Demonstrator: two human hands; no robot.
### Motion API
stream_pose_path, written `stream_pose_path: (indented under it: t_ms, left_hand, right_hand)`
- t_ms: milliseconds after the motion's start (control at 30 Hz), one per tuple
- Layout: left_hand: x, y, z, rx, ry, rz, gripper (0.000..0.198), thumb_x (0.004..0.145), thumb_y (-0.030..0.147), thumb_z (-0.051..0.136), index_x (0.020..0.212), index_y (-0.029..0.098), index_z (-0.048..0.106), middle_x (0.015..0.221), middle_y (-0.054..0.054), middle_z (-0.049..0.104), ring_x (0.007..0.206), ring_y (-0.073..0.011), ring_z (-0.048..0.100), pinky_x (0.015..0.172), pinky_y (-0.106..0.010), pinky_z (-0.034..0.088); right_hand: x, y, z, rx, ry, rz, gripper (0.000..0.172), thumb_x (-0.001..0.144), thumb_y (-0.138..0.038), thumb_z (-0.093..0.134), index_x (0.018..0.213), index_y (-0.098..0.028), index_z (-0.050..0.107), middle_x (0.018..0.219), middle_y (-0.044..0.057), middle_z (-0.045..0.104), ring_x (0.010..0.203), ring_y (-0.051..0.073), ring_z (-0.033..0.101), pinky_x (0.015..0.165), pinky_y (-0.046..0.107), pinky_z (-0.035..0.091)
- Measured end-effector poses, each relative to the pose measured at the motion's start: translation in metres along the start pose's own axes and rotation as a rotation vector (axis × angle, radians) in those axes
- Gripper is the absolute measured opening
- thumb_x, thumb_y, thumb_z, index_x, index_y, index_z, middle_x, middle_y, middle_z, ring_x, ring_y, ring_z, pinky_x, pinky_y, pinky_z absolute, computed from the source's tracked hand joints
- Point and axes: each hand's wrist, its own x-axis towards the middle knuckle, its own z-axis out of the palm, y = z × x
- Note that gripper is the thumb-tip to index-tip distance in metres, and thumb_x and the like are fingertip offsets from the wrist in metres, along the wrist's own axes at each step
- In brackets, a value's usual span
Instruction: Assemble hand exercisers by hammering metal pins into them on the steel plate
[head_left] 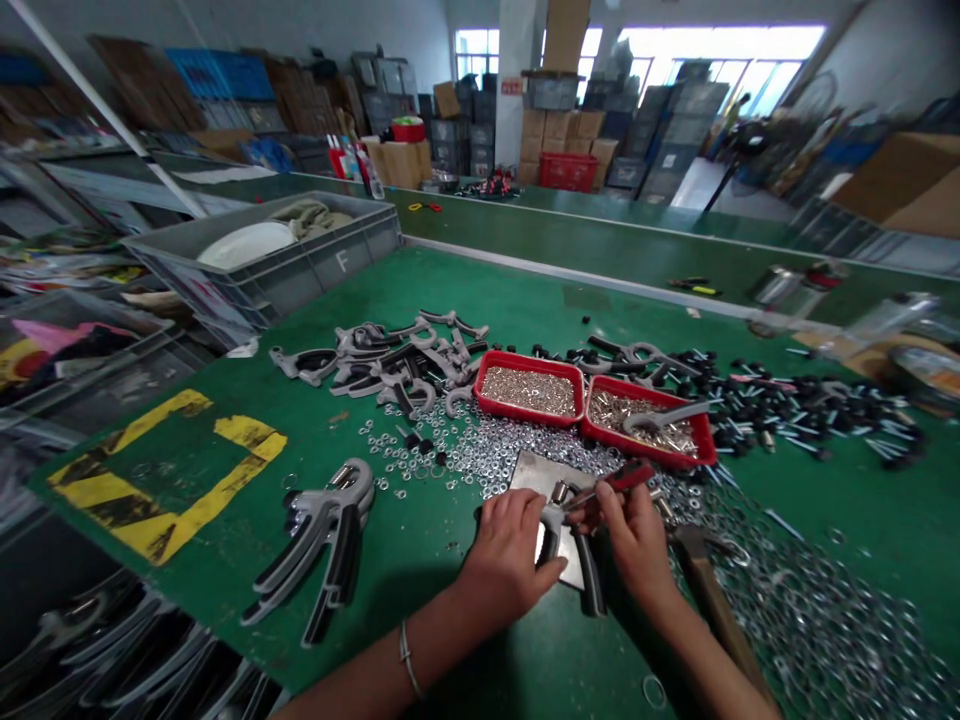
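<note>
One black-and-grey tool (591,580), seemingly part-assembled, lies over a metal plate (532,472), near centre. The left hand (506,550) grips it with bent fingers; the right hand (636,535) pinches a red-handled implement (630,475). Finished-looking tools (346,550) lie left; a far pile (397,368) looks undone.

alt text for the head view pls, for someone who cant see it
A person's left hand holds a grey-and-black plier-like tool over a metal plate on a green table, while the right hand holds a red-handled tool near its far end. Around them lie two red trays of small metal parts, loose metal rings and a hammer.
</note>
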Motion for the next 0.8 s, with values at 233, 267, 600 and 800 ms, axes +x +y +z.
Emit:
stream_pose_path:
  t_ms: [233, 267, 600, 800]
  left_hand:
    - [-0.002, -0.001, 0.002, -0.005, 0.021, 0.01, 0.059, 0.082, 0.038, 0.065, 0.132, 0.015, 0.043, 0.129, -0.016, 0.051, 0.123, -0.0321, 0.045, 0.108, -0.052, 0.029]
    - [-0.002, -0.001, 0.002, -0.005, 0.019, 0.013, 0.059, 0.082, 0.038, 0.065, 0.132, 0.015, 0.043, 0.13, -0.016, 0.051, 0.123, -0.0324, 0.045, 0.108, -0.052, 0.029]
    - [0.006, 0.002, -0.001, 0.033, -0.094, -0.078, 0.06, 0.081, 0.043, 0.065, 0.132, 0.018, 0.046, 0.129, -0.013, 0.051, 0.121, -0.032, 0.045, 0.107, -0.049, 0.032]
    - [-0.008, 0.009, -0.012, 0.045, -0.08, -0.047, 0.077, 0.08, 0.049, 0.068, 0.143, 0.016, 0.037, 0.145, -0.018, 0.041, 0.133, -0.0369, 0.036, 0.11, -0.055, 0.028]
  right_hand:
    - [-0.003, -0.001, -0.001, -0.175, -0.018, -0.029, 0.022, 0.095, -0.048, 0.048, 0.098, -0.027, 0.044, 0.081, 0.004, 0.074, 0.07, 0.024, 0.071, 0.068, 0.035, 0.056]
    - [-0.004, -0.001, -0.001, -0.244, -0.011, -0.055, 0.021, 0.096, -0.047, 0.047, 0.098, -0.027, 0.045, 0.08, 0.004, 0.073, 0.07, 0.024, 0.071, 0.068, 0.035, 0.055]
    - [0.011, -0.042, 0.015, 0.005, -0.084, -0.016, 0.042, 0.099, -0.049, 0.027, 0.085, -0.023, 0.057, 0.046, -0.011, 0.051, 0.031, 0.01, 0.035, 0.033, 0.02, 0.037]
    - [0.0, -0.017, -0.037, -0.022, -0.249, 0.299, 0.039, 0.089, -0.059, 0.049, 0.074, -0.024, 0.052, 0.048, -0.005, 0.054, 0.037, 0.012, 0.046, 0.042, 0.025, 0.042]
